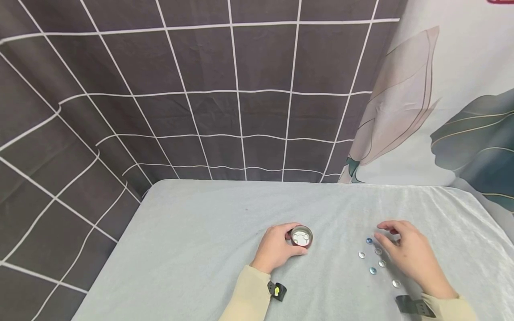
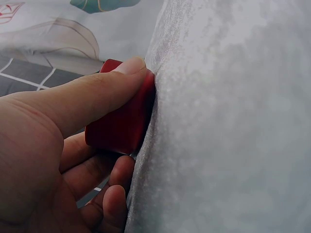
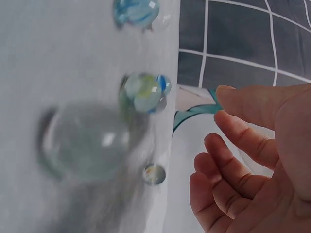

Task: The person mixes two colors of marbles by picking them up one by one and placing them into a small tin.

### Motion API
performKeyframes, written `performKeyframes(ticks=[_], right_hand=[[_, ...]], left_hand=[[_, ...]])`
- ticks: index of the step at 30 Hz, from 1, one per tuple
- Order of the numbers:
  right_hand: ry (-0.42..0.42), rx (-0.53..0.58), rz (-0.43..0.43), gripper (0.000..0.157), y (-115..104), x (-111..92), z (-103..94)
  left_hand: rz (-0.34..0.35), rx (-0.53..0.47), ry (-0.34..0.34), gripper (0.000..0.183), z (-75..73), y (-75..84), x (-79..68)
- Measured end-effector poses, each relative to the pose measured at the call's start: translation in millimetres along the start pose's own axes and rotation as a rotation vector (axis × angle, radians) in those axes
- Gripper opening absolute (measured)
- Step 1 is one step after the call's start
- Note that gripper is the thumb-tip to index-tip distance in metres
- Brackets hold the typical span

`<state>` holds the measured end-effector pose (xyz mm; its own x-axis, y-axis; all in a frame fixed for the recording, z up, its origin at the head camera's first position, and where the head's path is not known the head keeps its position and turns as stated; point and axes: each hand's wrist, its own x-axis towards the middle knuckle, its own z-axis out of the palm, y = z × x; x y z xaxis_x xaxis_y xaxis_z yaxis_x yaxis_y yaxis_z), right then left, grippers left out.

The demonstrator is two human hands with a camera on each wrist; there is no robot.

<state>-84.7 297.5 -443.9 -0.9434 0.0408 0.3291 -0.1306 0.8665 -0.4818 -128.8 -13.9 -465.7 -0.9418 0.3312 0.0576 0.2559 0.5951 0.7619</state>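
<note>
My left hand [image 1: 277,244] grips a small round tin [image 1: 302,236] standing on the cloth, thumb on one side and fingers on the other. The tin has an open top and a silvery inside with rounded shapes too small to tell apart. From the left wrist view its outer wall is red [image 2: 119,124]. Several glass marbles lie loosely scattered on the right, among them a blue marble [image 1: 369,240] and a clear marble [image 1: 396,283]. Just beyond and right of them hovers my right hand [image 1: 413,254], fingers loosely bent, with nothing visible between thumb and fingertips [image 3: 224,119].
A pale grey plush cloth [image 1: 192,232] covers the table. Behind it hangs a dark curtain [image 1: 261,111] with a white grid, and at the right a white leaf-patterned curtain [image 1: 462,80]. The tin stands left of the marbles.
</note>
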Motion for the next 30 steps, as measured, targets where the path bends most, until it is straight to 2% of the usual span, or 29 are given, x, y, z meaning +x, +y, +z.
performKeyframes(ticks=[20, 30], right_hand=[[-0.091, -0.068, 0.08, 0.026, 23, -6, -5.9], [-0.202, -0.095, 0.125, 0.035, 27, -4, -7.9]], left_hand=[[-0.009, -0.002, -0.002, 0.057, -1.5, 1.4, -0.4], [-0.007, 0.007, 0.0, 0.057, -0.4, 0.9, -0.2]])
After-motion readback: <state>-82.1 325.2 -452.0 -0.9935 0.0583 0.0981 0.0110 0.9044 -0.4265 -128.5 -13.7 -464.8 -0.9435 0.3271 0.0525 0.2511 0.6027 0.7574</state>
